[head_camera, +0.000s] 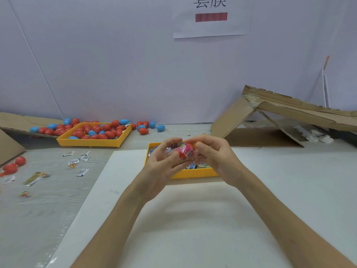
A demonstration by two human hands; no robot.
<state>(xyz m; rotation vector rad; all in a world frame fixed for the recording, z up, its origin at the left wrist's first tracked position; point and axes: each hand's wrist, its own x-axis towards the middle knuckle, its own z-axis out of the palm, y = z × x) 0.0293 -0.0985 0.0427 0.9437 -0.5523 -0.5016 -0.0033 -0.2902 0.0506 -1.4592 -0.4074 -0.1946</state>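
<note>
While held over yellow tray (193, 173), red egg (185, 151) gripped between left hand (164, 163), right hand (214, 157).

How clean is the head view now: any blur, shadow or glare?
Head view: soft, even light, no harsh glare; the left hand, right hand and the red egg they hold look slightly blurred; the forearms cast pale shadows on the white mat.

yellow tray (195, 174) ahead, cardboard (270, 120) right
</note>
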